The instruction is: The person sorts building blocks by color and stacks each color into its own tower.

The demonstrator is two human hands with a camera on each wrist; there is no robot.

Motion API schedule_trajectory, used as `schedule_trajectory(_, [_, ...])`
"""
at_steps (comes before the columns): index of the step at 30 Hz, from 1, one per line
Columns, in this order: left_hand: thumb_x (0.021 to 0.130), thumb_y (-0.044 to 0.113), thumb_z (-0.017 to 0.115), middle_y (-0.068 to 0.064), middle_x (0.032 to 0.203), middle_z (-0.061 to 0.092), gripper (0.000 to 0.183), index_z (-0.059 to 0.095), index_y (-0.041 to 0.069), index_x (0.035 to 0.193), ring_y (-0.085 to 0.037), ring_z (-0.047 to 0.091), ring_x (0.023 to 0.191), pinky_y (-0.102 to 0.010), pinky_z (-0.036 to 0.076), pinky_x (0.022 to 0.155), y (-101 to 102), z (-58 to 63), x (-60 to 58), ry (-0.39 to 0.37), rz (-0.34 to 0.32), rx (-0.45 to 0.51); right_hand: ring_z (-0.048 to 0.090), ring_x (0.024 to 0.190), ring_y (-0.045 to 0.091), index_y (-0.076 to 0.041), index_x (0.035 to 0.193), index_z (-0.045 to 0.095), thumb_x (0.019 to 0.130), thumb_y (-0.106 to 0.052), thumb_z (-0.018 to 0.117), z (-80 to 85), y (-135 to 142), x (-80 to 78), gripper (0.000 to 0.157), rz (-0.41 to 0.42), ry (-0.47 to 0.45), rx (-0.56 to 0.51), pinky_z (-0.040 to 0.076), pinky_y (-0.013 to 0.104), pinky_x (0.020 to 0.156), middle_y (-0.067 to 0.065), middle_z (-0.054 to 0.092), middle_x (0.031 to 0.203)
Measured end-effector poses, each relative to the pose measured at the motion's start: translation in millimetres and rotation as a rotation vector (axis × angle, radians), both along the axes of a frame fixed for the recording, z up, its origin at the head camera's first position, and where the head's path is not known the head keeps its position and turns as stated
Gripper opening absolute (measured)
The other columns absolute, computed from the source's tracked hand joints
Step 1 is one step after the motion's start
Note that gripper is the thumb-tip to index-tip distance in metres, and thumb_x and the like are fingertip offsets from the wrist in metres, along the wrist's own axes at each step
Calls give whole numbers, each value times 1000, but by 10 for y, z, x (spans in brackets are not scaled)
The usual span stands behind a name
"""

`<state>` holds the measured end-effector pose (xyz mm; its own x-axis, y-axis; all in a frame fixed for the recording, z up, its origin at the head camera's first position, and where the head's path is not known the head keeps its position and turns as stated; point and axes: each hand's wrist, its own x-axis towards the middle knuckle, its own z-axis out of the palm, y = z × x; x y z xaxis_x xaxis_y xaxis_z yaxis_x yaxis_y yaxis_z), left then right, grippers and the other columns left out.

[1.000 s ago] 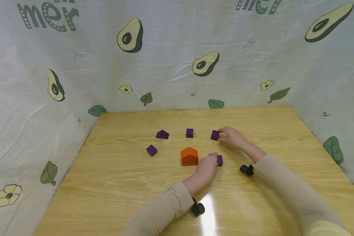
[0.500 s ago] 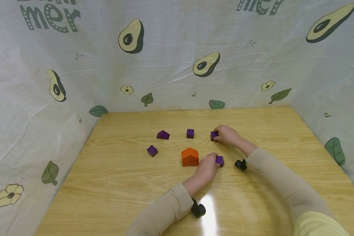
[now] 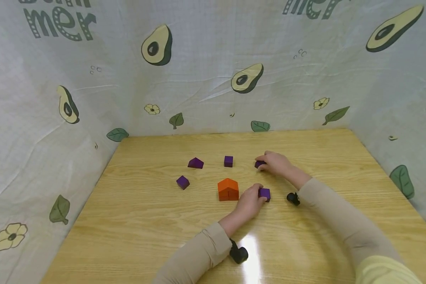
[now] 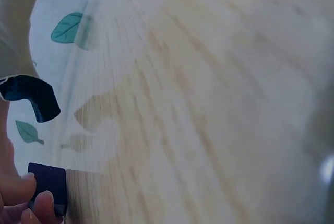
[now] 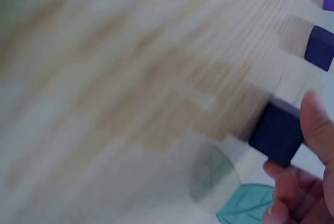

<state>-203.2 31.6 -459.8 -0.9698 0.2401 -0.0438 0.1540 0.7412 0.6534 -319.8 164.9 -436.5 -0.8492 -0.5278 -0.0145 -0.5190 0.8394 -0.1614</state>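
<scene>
In the head view, my left hand (image 3: 249, 203) pinches a purple cube (image 3: 265, 194) on the table, just right of an orange house-shaped block (image 3: 228, 190). The left wrist view has this cube (image 4: 48, 185) dark between thumb and fingers. Farther back, my right hand (image 3: 275, 163) has thumb and fingers around another purple block (image 3: 259, 163), partly hidden by them. From the right wrist, that block (image 5: 277, 131) looks almost black, with the thumb along one side and fingers below it.
A purple cube (image 3: 228, 161) sits behind the orange block. To the left are a purple wedge-like block (image 3: 196, 163) and another purple cube (image 3: 182, 182). The wooden table (image 3: 145, 221) meets a printed cloth (image 3: 198, 94) at the back and sides.
My right hand has moved slightly left from beside the far purple block to gripping it, and the block has turned. My left hand stays on its cube, which has shifted slightly right.
</scene>
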Motion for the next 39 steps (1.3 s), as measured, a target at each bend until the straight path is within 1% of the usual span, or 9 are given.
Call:
schedule_trajectory(5, [79, 24, 55, -2, 106, 54, 33, 49, 13, 110, -11, 51, 93, -23, 42, 75, 0, -21, -12, -14, 9, 30, 46, 63, 16, -11, 113, 53, 75, -32, 59, 58, 60, 19, 44, 71, 1, 125, 38, 29, 53, 7, 51, 81])
schedule_trajectory(8, [79, 24, 56, -2, 105, 55, 33, 49, 13, 109, -11, 51, 93, -24, 42, 75, -7, -26, -23, -23, 20, 36, 50, 69, 18, -9, 114, 51, 75, -29, 59, 76, 92, 30, 44, 86, -24, 138, 41, 33, 58, 11, 52, 89])
schedule_trajectory(12, [78, 25, 56, 0, 102, 56, 31, 50, 13, 106, -10, 52, 90, -23, 42, 74, -21, -20, -32, -18, 29, 29, 52, 80, 22, -5, 109, 53, 77, -24, 59, 58, 144, 51, 38, 97, -16, 79, 42, 36, 65, 12, 51, 98])
schedule_trajectory(15, [78, 26, 57, 1, 100, 56, 30, 51, 13, 104, -8, 52, 88, -21, 42, 72, -28, -15, -35, -12, 30, 36, 52, 84, 22, -3, 104, 55, 77, -22, 59, 37, 192, 87, 34, 105, -6, 43, 42, 35, 68, 10, 52, 98])
schedule_trajectory(18, [78, 25, 57, 0, 99, 56, 30, 51, 13, 104, -8, 52, 87, -21, 42, 72, -25, -17, -36, -9, 31, 44, 51, 82, 20, -2, 102, 55, 77, -21, 59, 39, 240, 159, 32, 107, -15, 19, 42, 34, 67, 9, 53, 95])
schedule_trajectory(23, [78, 25, 57, -1, 100, 56, 31, 51, 12, 105, -9, 52, 88, -22, 42, 73, -16, -25, -32, 3, 34, 38, 52, 78, 18, -2, 100, 56, 76, -21, 60, 59, 315, 342, 30, 105, -30, -40, 43, 31, 63, 9, 55, 93])
schedule_trajectory(28, [78, 25, 56, -2, 102, 56, 32, 50, 11, 107, -11, 52, 91, -22, 42, 75, -15, -25, -29, 2, 35, 41, 51, 73, 13, -2, 98, 57, 74, -20, 62, 44, 384, 514, 30, 146, -22, -83, 42, 26, 59, 8, 56, 92])
schedule_trajectory(33, [78, 25, 56, -2, 101, 56, 31, 51, 11, 106, -10, 52, 90, -22, 42, 74, -22, -29, -32, 18, 29, 50, 48, 68, 9, -4, 95, 59, 72, -22, 63, 60, 397, 665, 29, 178, -26, -99, 39, 22, 55, 5, 56, 89])
schedule_trajectory(39, [78, 25, 56, -2, 100, 57, 31, 51, 11, 105, -10, 53, 87, -21, 42, 72, -17, -30, -28, 23, 19, 53, 49, 66, 7, -6, 92, 60, 72, -23, 63, 48, 377, 786, 26, 180, -59, -99, 39, 20, 54, 0, 55, 84])
